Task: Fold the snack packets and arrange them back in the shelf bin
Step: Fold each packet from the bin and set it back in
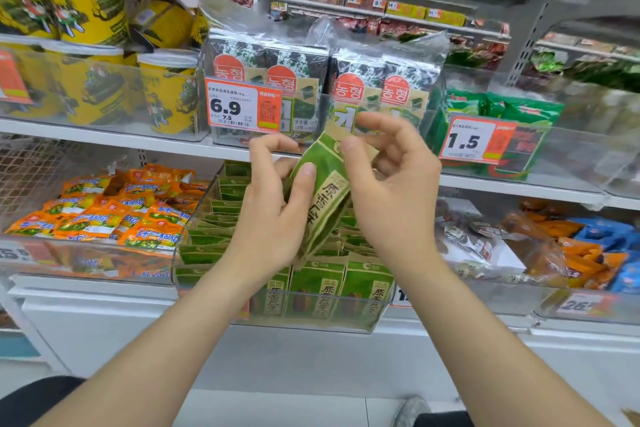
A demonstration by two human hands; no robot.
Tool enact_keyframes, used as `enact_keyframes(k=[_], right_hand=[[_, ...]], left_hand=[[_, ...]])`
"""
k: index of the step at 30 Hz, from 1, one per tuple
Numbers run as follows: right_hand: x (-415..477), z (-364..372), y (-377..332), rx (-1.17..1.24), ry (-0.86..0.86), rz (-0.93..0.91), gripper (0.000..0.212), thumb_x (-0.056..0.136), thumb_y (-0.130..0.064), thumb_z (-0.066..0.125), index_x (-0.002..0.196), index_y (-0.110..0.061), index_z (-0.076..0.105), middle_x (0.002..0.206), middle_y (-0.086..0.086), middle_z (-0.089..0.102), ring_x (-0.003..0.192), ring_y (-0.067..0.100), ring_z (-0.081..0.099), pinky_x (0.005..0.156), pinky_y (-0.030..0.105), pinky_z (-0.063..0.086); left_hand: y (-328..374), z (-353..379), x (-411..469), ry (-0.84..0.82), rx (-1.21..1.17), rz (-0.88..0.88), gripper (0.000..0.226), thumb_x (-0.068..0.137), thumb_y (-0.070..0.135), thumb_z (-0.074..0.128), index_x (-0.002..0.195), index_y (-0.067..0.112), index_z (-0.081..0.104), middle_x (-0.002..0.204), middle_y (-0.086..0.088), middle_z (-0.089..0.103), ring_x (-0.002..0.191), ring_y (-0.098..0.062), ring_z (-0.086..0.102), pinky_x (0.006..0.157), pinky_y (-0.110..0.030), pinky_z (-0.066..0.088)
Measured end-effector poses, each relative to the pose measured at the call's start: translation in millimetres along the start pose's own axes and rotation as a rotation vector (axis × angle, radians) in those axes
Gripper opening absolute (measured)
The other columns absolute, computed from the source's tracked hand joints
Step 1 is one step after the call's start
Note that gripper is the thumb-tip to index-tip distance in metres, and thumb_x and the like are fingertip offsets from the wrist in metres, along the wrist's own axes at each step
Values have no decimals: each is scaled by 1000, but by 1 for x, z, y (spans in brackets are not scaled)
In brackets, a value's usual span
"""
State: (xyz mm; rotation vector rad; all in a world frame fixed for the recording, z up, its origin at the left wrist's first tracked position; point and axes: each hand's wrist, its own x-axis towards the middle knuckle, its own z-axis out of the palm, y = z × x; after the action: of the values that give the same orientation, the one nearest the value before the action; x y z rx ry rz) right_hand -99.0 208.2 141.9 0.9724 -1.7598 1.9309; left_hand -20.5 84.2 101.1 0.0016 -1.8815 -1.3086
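Note:
I hold a green and tan snack packet [327, 189] tilted in the air above a clear shelf bin [346, 314]. My left hand [277, 211] grips its left side, thumb pressed on the front. My right hand [391, 184] pinches the packet's upper tan edge between thumb and forefinger. The bin on the lower shelf holds several matching green packets [317, 284], standing in rows; the front row faces me upright.
Orange snack packets [104, 215] fill the bin to the left, mixed orange and blue bags [571, 250] the bin to the right. The upper shelf carries seaweed packs [277, 80], yellow cans [169, 90] and price tags [242, 109]. A shoe [412, 411] shows below.

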Motion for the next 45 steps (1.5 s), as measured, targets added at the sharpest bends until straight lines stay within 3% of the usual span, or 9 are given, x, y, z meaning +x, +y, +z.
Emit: enact_keyframes(k=[7, 12, 15, 20, 27, 32, 37, 41, 45], right_hand=[[-13, -7, 25, 153, -132, 127, 19, 104, -18, 66, 119, -14, 78, 99, -10, 78, 86, 3, 68, 80, 26, 53], [-17, 4, 29, 251, -8, 354, 16, 102, -20, 70, 100, -8, 81, 86, -2, 79, 79, 7, 66, 78, 30, 55], [-18, 5, 32, 214, -50, 400, 27, 105, -26, 67, 92, -6, 80, 76, 6, 74, 75, 12, 61, 71, 41, 53], [-20, 3, 33, -115, -75, 170, 42, 106, -37, 56, 80, -6, 70, 57, -13, 44, 58, 6, 36, 57, 32, 31], [-14, -2, 33, -39, -113, 229, 39, 109, -33, 59, 81, -9, 73, 56, -15, 47, 58, 7, 36, 55, 29, 31], [-12, -8, 27, 58, -273, 281, 21, 100, -23, 74, 87, -7, 73, 68, -10, 66, 64, 8, 58, 67, 26, 51], [-16, -15, 24, 0, -599, 468, 35, 81, -31, 82, 110, -23, 64, 114, 7, 74, 93, 25, 75, 85, 41, 62], [-19, -14, 21, 42, -438, 410, 28, 89, -28, 86, 97, -10, 65, 97, 10, 78, 75, 21, 71, 76, 43, 62], [-15, -19, 21, 79, -335, 348, 26, 96, -27, 78, 89, -3, 72, 79, 11, 77, 65, 14, 65, 64, 34, 58]], left_hand=[[2, 10, 5, -71, -332, -372, 10, 111, 30, 56, 114, 21, 57, 96, -2, 66, 82, -10, 63, 74, -29, 49], [2, 20, 0, -75, -353, -353, 54, 89, 46, 81, 118, 8, 53, 94, 0, 66, 78, -9, 65, 68, -20, 52], [2, 24, -1, -21, -319, -341, 37, 98, 34, 71, 111, 5, 53, 89, 1, 64, 72, -6, 64, 65, -17, 50], [1, 21, -3, -102, -321, -365, 27, 110, 29, 52, 108, 2, 57, 92, -11, 60, 84, -22, 54, 77, -43, 44], [2, 10, -4, -179, -409, -440, 20, 104, 40, 63, 106, 21, 67, 111, -21, 69, 99, -30, 60, 91, -53, 43], [3, 8, -3, -77, -472, -473, 16, 108, 30, 58, 107, 17, 66, 100, -13, 72, 89, -27, 61, 84, -47, 46], [6, 4, 6, 83, -688, -519, 20, 111, 25, 51, 121, 9, 58, 117, -21, 64, 110, -33, 60, 117, -60, 41], [12, -4, 8, -15, -613, -497, 22, 110, 33, 53, 122, 15, 56, 102, -7, 72, 91, -21, 68, 89, -49, 53], [12, -7, 3, -177, -519, -471, 36, 95, 29, 70, 123, 16, 51, 113, -6, 74, 98, -23, 71, 90, -52, 60]])
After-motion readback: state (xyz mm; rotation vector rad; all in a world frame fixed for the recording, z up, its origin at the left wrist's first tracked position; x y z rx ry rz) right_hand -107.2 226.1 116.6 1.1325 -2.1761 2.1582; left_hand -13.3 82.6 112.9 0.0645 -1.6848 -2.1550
